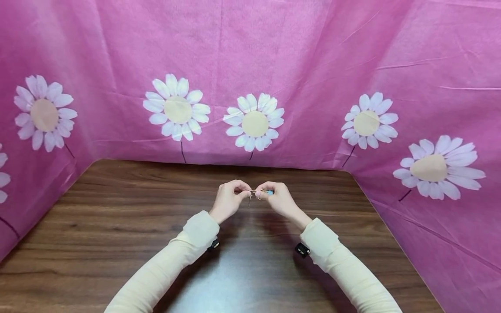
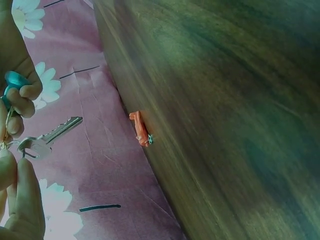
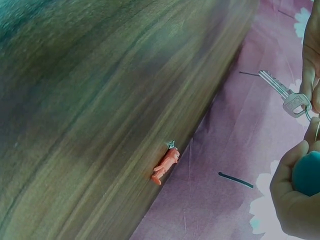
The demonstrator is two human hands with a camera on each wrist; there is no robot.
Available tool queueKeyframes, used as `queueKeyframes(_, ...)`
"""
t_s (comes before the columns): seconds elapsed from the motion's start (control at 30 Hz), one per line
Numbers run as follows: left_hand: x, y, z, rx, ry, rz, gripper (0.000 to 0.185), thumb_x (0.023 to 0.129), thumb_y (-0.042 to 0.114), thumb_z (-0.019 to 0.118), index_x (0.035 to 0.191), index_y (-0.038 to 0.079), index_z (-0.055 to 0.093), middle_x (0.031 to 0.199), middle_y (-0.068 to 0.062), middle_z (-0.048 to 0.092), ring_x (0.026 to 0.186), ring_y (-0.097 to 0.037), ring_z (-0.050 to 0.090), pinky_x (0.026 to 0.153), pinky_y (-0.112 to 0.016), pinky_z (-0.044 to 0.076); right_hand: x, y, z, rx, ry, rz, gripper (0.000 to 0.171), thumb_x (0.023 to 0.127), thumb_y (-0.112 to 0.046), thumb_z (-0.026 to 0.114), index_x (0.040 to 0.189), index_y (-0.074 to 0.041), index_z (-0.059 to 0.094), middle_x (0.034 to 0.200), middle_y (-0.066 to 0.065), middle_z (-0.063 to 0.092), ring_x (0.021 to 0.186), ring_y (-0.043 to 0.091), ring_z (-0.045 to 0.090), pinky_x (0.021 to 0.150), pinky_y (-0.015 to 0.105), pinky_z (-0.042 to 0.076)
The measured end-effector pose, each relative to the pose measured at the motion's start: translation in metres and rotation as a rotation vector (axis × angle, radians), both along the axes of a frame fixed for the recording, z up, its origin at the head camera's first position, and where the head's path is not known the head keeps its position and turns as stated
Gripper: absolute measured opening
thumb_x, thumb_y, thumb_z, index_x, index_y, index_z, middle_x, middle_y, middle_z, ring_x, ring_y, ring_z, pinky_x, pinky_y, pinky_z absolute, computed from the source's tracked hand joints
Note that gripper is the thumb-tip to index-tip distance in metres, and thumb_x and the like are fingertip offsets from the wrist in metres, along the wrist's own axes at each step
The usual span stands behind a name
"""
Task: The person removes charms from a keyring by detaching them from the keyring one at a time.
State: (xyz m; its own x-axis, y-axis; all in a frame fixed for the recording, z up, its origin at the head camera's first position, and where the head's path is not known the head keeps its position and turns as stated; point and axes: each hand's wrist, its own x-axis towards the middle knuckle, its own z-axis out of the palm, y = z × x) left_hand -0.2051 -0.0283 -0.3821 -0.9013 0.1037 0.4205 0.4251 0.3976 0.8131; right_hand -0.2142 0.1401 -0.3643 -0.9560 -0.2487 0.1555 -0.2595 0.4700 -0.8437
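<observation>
In the head view my left hand (image 1: 228, 201) and right hand (image 1: 281, 200) meet over the table, fingertips nearly touching. My left thumb and fingers (image 2: 27, 195) pinch a metal key ring, and a silver key (image 2: 59, 132) hangs from it with its toothed blade sticking out. My right hand holds a rounded teal charm (image 3: 307, 173) against its fingers, with a gold-coloured link (image 2: 9, 122) running from the charm toward the ring. The joint between link and ring is partly hidden by fingertips.
A small orange figure (image 3: 165, 166) with a metal fitting at one end lies on the brown wooden table (image 1: 137, 204) near its far edge. Pink cloth (image 1: 305, 52) with daisies stands around the table's back and sides.
</observation>
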Motion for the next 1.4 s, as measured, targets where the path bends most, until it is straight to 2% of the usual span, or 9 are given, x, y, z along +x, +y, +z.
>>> queueKeyframes(0.3,0.002,0.001,-0.005,-0.014,0.002,0.025,0.004,0.077,0.006,0.071,0.08,0.008,0.068,0.072,-0.002,0.068,0.071,-0.013,0.064,0.069,-0.026,0.052,0.002,0.004,-0.004,0.034,0.002,-0.012,0.005,0.08,-0.009,0.067,0.082,-0.005,0.068,0.069,0.002,0.063,0.061,0.008,0.05,0.055,0.021,0.041)
queueKeyframes(0.6,0.005,0.005,-0.005,0.035,-0.03,0.032,0.004,0.077,0.007,0.07,0.08,0.007,0.069,0.073,-0.004,0.068,0.072,-0.014,0.065,0.069,-0.027,0.052,0.002,0.006,-0.004,0.03,-0.006,-0.012,0.006,0.08,-0.009,0.067,0.083,-0.004,0.068,0.066,-0.001,0.062,0.061,0.006,0.05,0.056,0.02,0.041)
queueKeyframes(1.2,0.009,0.01,-0.005,0.179,-0.058,0.048,0.005,0.076,0.003,0.069,0.081,0.003,0.068,0.075,-0.009,0.068,0.071,-0.011,0.063,0.072,-0.027,0.052,0.002,0.011,-0.003,-0.039,-0.038,0.015,0.011,0.081,-0.008,0.066,0.088,0.0,0.067,0.07,0.004,0.064,0.065,0.009,0.055,0.062,0.025,0.048)
queueKeyframes(1.4,0.01,0.012,-0.004,0.215,-0.067,0.046,0.006,0.077,0.005,0.07,0.082,0.003,0.068,0.076,-0.009,0.068,0.07,-0.008,0.06,0.071,-0.024,0.051,0.003,0.012,-0.002,-0.052,-0.038,0.0,0.012,0.082,-0.009,0.066,0.088,0.001,0.067,0.071,0.007,0.064,0.066,0.011,0.056,0.06,0.025,0.048)
